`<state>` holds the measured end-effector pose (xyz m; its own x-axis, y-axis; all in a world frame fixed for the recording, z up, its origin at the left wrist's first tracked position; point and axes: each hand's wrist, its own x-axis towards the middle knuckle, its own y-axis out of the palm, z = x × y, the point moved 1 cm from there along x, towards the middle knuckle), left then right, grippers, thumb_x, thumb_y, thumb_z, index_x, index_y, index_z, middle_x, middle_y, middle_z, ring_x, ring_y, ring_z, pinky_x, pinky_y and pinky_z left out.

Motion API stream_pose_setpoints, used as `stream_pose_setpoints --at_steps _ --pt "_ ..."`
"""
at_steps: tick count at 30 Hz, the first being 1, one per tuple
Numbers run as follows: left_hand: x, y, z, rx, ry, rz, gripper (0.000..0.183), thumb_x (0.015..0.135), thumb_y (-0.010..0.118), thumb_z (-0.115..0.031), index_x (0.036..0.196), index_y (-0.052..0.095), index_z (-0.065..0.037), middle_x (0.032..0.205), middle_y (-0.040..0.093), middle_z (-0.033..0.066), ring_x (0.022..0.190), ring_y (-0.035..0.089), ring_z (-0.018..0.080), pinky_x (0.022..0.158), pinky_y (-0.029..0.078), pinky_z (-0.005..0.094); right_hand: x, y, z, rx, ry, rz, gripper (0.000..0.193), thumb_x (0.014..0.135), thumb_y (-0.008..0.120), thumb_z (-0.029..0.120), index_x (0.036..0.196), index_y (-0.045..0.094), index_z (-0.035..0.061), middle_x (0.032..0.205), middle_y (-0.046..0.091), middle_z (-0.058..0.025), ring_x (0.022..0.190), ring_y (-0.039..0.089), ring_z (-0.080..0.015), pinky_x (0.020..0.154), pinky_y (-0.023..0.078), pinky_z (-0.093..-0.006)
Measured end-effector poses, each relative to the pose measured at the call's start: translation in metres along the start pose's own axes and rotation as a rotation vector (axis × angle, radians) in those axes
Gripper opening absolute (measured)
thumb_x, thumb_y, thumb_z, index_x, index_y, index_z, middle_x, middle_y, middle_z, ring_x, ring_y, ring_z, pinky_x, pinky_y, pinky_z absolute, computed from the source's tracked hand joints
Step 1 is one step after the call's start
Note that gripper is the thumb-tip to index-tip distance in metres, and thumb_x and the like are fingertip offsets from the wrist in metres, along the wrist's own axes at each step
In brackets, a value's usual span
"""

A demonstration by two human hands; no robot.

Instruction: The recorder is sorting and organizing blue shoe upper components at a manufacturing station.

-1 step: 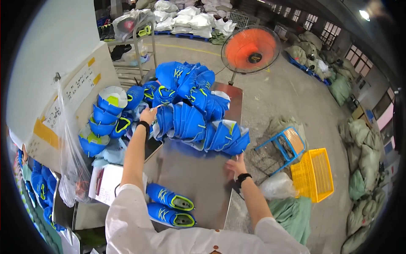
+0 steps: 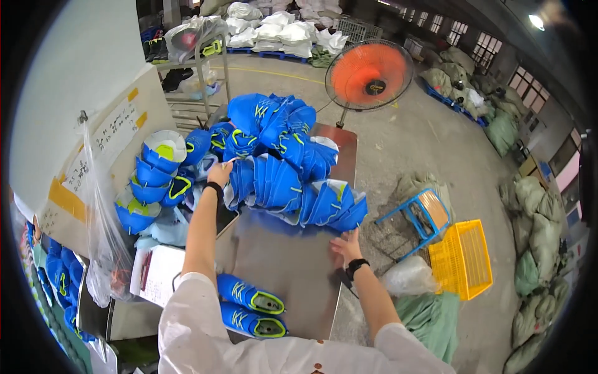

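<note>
You're bracing the floppy, light row of blue fabric shoe uppers [image 2: 293,193] at centre frame — left hand [image 2: 219,173] and right hand [image 2: 344,244] spread apart, open against its ends — so squeeze from both ends.

Head-worn fisheye, downward over table [image 2: 293,262]

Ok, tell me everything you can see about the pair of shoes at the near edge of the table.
The shoes are two bright blue sneakers with yellow-green stripes on the sides and yellow-green lining at the openings. They look finished and of a knit or synthetic fabric. They lie side by side, parallel, at the near edge of the metal table, openings toward the right. Neither hand touches them; a white paper lies just to their left.
</note>
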<state>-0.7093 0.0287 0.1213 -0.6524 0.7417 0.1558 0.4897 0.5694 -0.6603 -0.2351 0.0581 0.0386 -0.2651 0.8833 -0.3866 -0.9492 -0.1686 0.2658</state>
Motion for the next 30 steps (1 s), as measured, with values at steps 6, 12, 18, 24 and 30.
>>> stream_pose_setpoints --at_steps 6,12,18,24,30 --pt "-0.033 0.059 -0.027 0.090 -0.148 -0.241 0.043 0.082 0.045 -0.040 0.094 0.058 0.000 0.084 0.060 0.0239 0.083 0.057 0.0396 0.073 0.043 0.0456 0.030 -0.029 -0.021 -0.030 0.010 -0.054 0.077 0.076 0.054 -0.002 0.131 0.003 0.0112 0.088 0.053 -0.0150 0.069 0.060 -0.0227 0.056 0.052 -0.0324" --pt "-0.088 0.000 -0.094 0.423 0.014 -0.432 0.038 0.087 0.039 -0.040 0.084 0.059 -0.008 0.074 0.061 0.0189 0.072 0.058 0.0387 0.061 0.045 0.0457 0.037 -0.039 -0.005 -0.120 0.048 0.025 0.052 0.075 0.061 0.006 0.114 0.026 -0.0017 0.073 0.054 -0.0141 0.052 0.056 -0.0203 0.045 0.047 -0.0313" --pt "-0.122 -0.076 -0.227 -0.137 0.060 -0.514 0.037 0.089 0.042 -0.035 0.074 0.055 -0.003 0.054 0.055 0.0103 0.051 0.056 0.0205 0.048 0.041 0.0329 0.079 -0.108 0.043 -0.592 0.076 0.271 0.021 0.079 0.060 0.021 0.082 0.055 0.0001 0.079 0.058 -0.0051 0.059 0.051 -0.0125 0.055 0.042 -0.0280" --pt "-0.277 -0.177 -0.249 -0.523 -0.029 -0.567 0.030 0.091 0.041 -0.036 0.080 0.052 -0.010 0.058 0.052 0.0022 0.037 0.035 0.0025 0.033 0.025 0.0172 0.009 -0.065 0.193 0.283 -0.114 0.863 0.012 0.087 0.050 0.027 0.087 0.052 0.0154 0.109 0.054 -0.0048 0.099 0.047 -0.0195 0.078 0.043 -0.0511" --pt "-0.510 -0.241 -0.280 -0.389 -0.087 -0.767 0.028 0.093 0.039 -0.030 0.084 0.052 -0.007 0.058 0.045 -0.0032 0.037 0.033 0.0007 0.033 0.024 0.0155 -0.092 -0.022 0.200 0.358 0.012 1.195 0.020 0.087 0.049 0.034 0.079 0.050 0.0150 0.110 0.049 -0.0029 0.106 0.042 -0.0218 0.083 0.036 -0.0504"
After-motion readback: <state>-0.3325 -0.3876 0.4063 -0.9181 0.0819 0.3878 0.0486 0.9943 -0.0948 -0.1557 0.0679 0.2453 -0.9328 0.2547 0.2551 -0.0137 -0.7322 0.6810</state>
